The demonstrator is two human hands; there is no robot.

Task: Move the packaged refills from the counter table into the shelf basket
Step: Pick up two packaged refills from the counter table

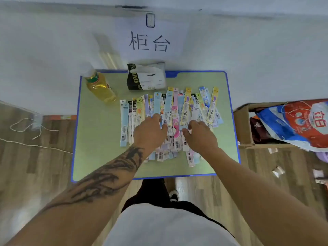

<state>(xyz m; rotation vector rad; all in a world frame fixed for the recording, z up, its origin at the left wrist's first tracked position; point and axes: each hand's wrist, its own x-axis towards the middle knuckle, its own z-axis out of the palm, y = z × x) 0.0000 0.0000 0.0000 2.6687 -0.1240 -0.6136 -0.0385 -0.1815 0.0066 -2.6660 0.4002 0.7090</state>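
Packaged refills [170,119] lie in a big messy pile on your green counter table [99,139], from the middle over toward its right edge. Your left hand [150,130] rests on the pile with bent fingers, touching the long packs. Your right hand [200,134] rests on the pile just beside it, fingers bent down too. You cannot tell if either hand really holds a pack. A yellow drink bottle [100,87] stands near the far left corner. A tissue pack [146,76] sits at the far edge. A cardboard box [245,128] stands past the right edge.
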